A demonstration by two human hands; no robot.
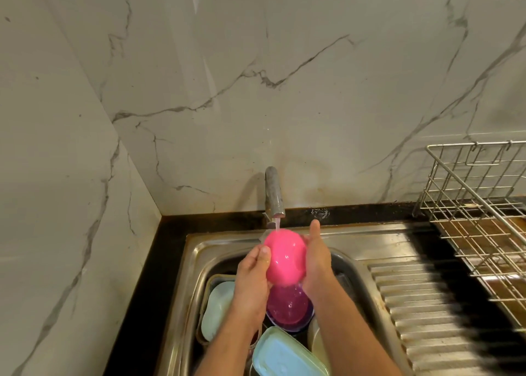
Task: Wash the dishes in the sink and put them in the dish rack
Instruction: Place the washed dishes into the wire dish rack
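Observation:
A pink bowl (285, 257) is held bottom-up under the running tap (273, 193), above the steel sink (196, 259). My left hand (252, 279) grips its left side with the thumb on the rim. My right hand (316, 259) cups its right side. Below in the sink lie a purple bowl (289, 308) with water in it, a pale green container (217, 308) at the left and a light blue lid (284, 355) at the front. The wire dish rack (478, 204) stands on the counter at the right, with nothing in the part I see.
A ribbed steel drainboard (421, 313) lies between the sink and the rack. A black counter edge (159, 256) borders the sink at left and back. Marble walls close off the left and back sides.

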